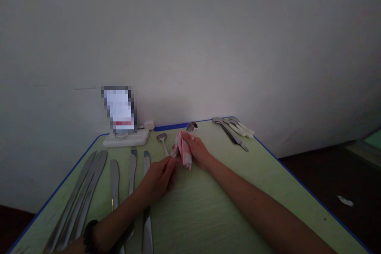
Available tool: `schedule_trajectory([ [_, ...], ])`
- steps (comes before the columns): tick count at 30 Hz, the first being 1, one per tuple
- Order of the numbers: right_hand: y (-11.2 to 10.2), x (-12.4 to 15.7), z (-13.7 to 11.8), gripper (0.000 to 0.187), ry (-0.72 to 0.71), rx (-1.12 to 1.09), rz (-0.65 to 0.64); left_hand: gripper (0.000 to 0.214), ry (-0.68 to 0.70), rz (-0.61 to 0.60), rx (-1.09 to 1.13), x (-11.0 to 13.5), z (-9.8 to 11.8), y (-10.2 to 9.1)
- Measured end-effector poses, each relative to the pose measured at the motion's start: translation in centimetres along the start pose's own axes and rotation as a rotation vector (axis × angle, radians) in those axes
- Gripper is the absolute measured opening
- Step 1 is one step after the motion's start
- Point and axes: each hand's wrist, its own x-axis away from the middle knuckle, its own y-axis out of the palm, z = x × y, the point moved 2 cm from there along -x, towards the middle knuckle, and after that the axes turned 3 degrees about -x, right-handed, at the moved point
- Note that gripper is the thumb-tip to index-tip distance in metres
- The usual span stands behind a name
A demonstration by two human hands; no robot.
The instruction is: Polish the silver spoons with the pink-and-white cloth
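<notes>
My right hand (199, 151) is closed around a pink and white cloth (183, 151), wrapped about the shaft of a metal spoon whose bowl (192, 127) sticks out beyond the cloth. My left hand (160, 177) pinches the near end of that spoon's handle, right next to the cloth. Both hands rest low over the green table (208, 202), near its middle. A second spoon (162, 141) lies just left of the cloth.
Several table knives (89, 182) lie in a row on the left side. A small pile of cutlery (233, 129) sits at the far right corner. A white stand with a blurred screen (120, 113) is against the wall. The table has a blue edge.
</notes>
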Motion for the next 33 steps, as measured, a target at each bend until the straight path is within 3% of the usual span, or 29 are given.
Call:
schedule_trajectory([
  [8, -0.23, -0.26, -0.06, 0.033, 0.019, -0.113, -0.032, 0.045, -0.028, -0.071, 0.332, -0.06, -0.25, 0.18],
  [13, -0.14, -0.05, -0.17, 0.033, 0.017, -0.138, -0.107, 0.046, -0.053, -0.068, 0.403, -0.21, -0.49, 0.14],
  [33, -0.12, -0.08, -0.29, 0.029, 0.044, -0.147, -0.085, 0.042, 0.049, -0.064, 0.059, -0.05, 0.13, -0.12],
])
